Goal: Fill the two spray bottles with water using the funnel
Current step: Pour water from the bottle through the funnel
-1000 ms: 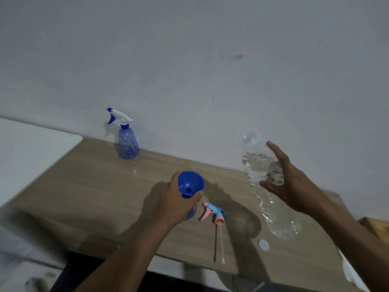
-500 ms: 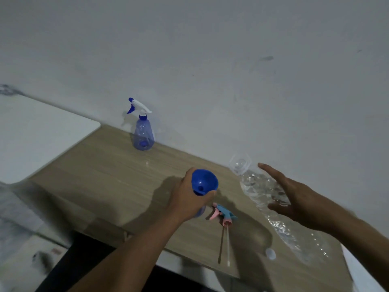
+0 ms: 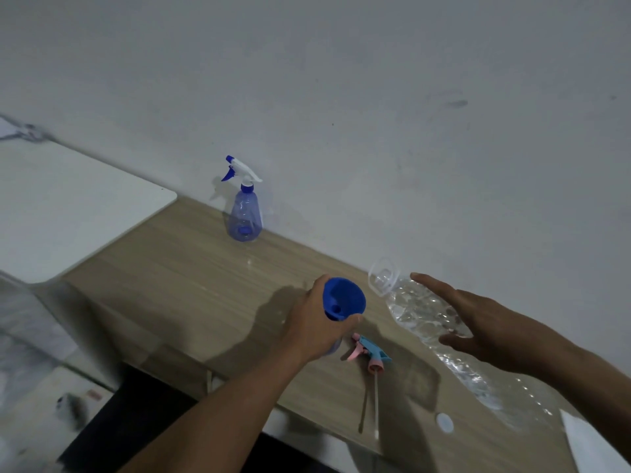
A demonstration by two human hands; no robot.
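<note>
Head view shows a white cap (image 3: 444, 422) and a pink and blue sprayer head (image 3: 370, 354) lying nearest on the table (image 3: 191, 268). Just past them, the left hand (image 3: 312, 327) curls round the blue funnel (image 3: 345, 298). The funnel sits in an open spray bottle (image 3: 336, 346) mostly hidden under that hand. The right hand (image 3: 478, 322) holds a tipped water bottle (image 3: 416, 305) between wide-spread fingers and thumb, its mouth near the funnel. Pouring looks about to start: the mouth must come over the funnel, then tip slowly. Far back by the wall stands the second spray bottle (image 3: 245, 213), sprayer on.
</note>
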